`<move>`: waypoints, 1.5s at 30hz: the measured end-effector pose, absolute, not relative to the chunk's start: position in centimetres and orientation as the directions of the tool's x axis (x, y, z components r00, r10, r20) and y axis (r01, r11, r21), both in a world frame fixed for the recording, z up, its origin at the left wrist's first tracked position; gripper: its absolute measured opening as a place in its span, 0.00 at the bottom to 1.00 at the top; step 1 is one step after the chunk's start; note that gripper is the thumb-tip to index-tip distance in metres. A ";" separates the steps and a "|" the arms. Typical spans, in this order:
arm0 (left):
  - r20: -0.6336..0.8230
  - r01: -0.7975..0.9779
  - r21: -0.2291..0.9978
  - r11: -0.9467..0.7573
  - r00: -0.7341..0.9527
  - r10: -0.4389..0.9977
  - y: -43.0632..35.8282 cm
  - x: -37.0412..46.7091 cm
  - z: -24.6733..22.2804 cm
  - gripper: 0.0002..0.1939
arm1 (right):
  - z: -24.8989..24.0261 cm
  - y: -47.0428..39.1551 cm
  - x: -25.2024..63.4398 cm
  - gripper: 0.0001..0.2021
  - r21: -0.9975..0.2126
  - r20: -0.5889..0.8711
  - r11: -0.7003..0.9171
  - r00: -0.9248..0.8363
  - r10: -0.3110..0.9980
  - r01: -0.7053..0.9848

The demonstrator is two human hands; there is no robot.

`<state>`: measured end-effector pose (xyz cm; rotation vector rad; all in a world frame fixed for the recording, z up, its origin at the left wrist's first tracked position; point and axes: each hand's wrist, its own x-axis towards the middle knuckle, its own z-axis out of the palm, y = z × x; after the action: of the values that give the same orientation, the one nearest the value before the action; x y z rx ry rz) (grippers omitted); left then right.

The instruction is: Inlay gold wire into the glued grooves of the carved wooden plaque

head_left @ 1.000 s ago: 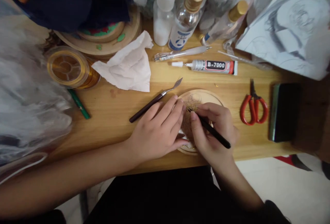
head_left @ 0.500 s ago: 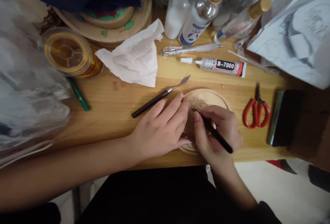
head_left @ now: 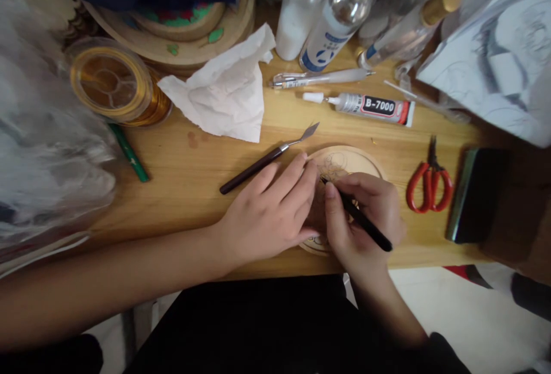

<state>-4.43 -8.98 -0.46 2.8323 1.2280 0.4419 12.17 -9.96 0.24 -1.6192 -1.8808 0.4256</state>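
A round wooden disc [head_left: 365, 160] with a raised rim lies near the table's front edge, bearing pencil lines and bits of gold wire. Across its left side rests my left hand [head_left: 271, 213], palm down, fingers stretched out and holding nothing. My right hand [head_left: 385, 205] pinches black tweezers [head_left: 365, 222] between thumb and fingers, their tips touching down near the disc's middle. Both hands hide much of the drawing, and I cannot make out what is at the tweezer tips. Just beyond my left fingers lies a small palette knife [head_left: 258, 168] with a dark handle.
Red-handled pliers [head_left: 429, 184] and a dark phone-like block [head_left: 476, 196] lie to the right. Behind are a B-7000 glue tube [head_left: 374, 107], a pen [head_left: 322, 78], bottles [head_left: 329, 27] and crumpled tissue [head_left: 228, 90]. A gold wire spool [head_left: 114, 84] and green pencil [head_left: 129, 153] are left.
The view has shifted very slightly. Both hands and the tweezers stay in nearly the same place on the disc.
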 end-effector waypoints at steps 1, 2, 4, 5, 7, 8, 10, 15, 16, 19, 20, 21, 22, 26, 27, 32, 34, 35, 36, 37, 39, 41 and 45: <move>0.247 0.712 0.133 -0.690 0.650 0.719 -9.0 -4.4 -0.5 0.31 | 0.2 -10.0 12.2 0.12 -0.601 0.237 0.199 -0.065 0.969 0.774; 0.247 0.712 0.133 -0.689 0.650 0.719 -9.0 -4.5 -0.5 0.31 | 0.2 -10.0 12.1 0.12 -0.597 0.239 0.200 -0.065 0.969 0.777; 0.244 0.711 0.135 -0.690 0.651 0.719 -9.0 -4.5 -0.5 0.31 | 0.3 -10.0 12.1 0.12 -0.591 0.240 0.202 -0.069 0.968 0.781; 0.244 0.711 0.136 -0.690 0.651 0.719 -9.0 -4.5 -0.5 0.30 | 0.3 -9.9 12.1 0.12 -0.587 0.242 0.205 -0.071 0.968 0.783; 0.245 0.712 0.139 -0.688 0.649 0.720 -9.1 -4.5 -0.5 0.30 | 0.4 -9.9 12.0 0.11 -0.574 0.244 0.207 -0.076 0.967 0.792; 0.247 0.713 0.140 -0.687 0.647 0.721 -9.1 -4.5 -0.5 0.31 | 0.4 -9.8 12.0 0.11 -0.563 0.245 0.209 -0.081 0.966 0.799; 0.248 0.715 0.141 -0.685 0.644 0.723 -9.1 -4.4 -0.5 0.31 | 0.5 -9.8 11.9 0.11 -0.540 0.250 0.217 -0.091 0.964 0.813; 0.252 0.711 0.135 -0.691 0.650 0.717 -9.0 -4.4 -0.5 0.32 | 0.6 -9.6 12.2 0.10 -0.522 0.241 0.246 -0.135 0.961 0.817; 0.253 0.709 0.135 -0.692 0.650 0.716 -9.0 -4.4 -0.5 0.32 | 0.5 -9.6 12.3 0.10 -0.518 0.238 0.250 -0.143 0.961 0.818; 0.248 0.709 0.138 -0.692 0.651 0.717 -9.0 -4.4 -0.4 0.33 | 0.5 -9.6 12.6 0.09 -0.499 0.238 0.261 -0.159 0.958 0.826; 0.247 0.710 0.139 -0.690 0.650 0.718 -9.0 -4.4 -0.4 0.32 | 0.5 -9.6 12.7 0.08 -0.491 0.242 0.268 -0.166 0.956 0.829; 0.247 0.712 0.139 -0.689 0.649 0.720 -9.0 -4.4 -0.4 0.32 | 0.4 -9.6 12.8 0.08 -0.484 0.243 0.275 -0.174 0.954 0.831; 0.247 0.714 0.139 -0.687 0.647 0.722 -9.0 -4.4 -0.4 0.32 | 0.4 -9.6 12.9 0.08 -0.474 0.242 0.283 -0.186 0.952 0.834; 0.249 0.716 0.138 -0.684 0.644 0.724 -9.0 -4.4 -0.5 0.32 | 0.4 -9.5 13.3 0.07 -0.424 0.242 0.328 -0.244 0.939 0.844; 0.250 0.716 0.136 -0.685 0.645 0.723 -9.0 -4.4 -0.5 0.32 | 0.4 -9.5 13.4 0.07 -0.414 0.244 0.341 -0.259 0.935 0.844; 0.252 0.717 0.125 -0.686 0.645 0.721 -9.0 -4.4 -0.5 0.31 | 0.4 -9.1 13.6 0.06 -0.393 0.275 0.410 -0.320 0.907 0.823; 0.248 0.719 0.123 -0.684 0.645 0.723 -9.0 -4.5 -0.4 0.32 | 0.5 -9.0 13.7 0.05 -0.395 0.263 0.419 -0.336 0.904 0.818; 0.246 0.718 0.123 -0.685 0.646 0.722 -9.0 -4.5 -0.4 0.32 | 0.5 -9.0 13.7 0.05 -0.395 0.257 0.423 -0.344 0.903 0.816; 0.245 0.718 0.123 -0.685 0.647 0.722 -9.0 -4.5 -0.4 0.32 | 0.5 -9.0 13.8 0.05 -0.393 0.253 0.428 -0.352 0.901 0.813; 0.246 0.717 0.123 -0.686 0.647 0.721 -9.0 -4.5 -0.4 0.32 | 0.5 -9.0 13.8 0.06 -0.392 0.251 0.436 -0.362 0.898 0.810; 0.252 0.719 0.124 -0.684 0.644 0.722 -9.0 -4.5 -0.4 0.32 | 0.4 -8.9 13.9 0.07 -0.389 0.255 0.457 -0.383 0.888 0.800; 0.260 0.718 0.127 -0.685 0.642 0.721 -9.0 -4.5 -0.5 0.32 | 0.4 -8.8 14.0 0.07 -0.393 0.261 0.467 -0.391 0.883 0.792; 0.283 0.710 0.158 -0.686 0.633 0.720 -8.9 -4.5 -0.9 0.31 | 0.4 -8.7 13.8 0.02 -0.457 0.212 0.392 -0.330 0.920 0.799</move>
<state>-4.52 -8.93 -0.85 2.8101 1.2310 0.5087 13.83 -8.72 0.45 -1.4760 -2.2204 0.3760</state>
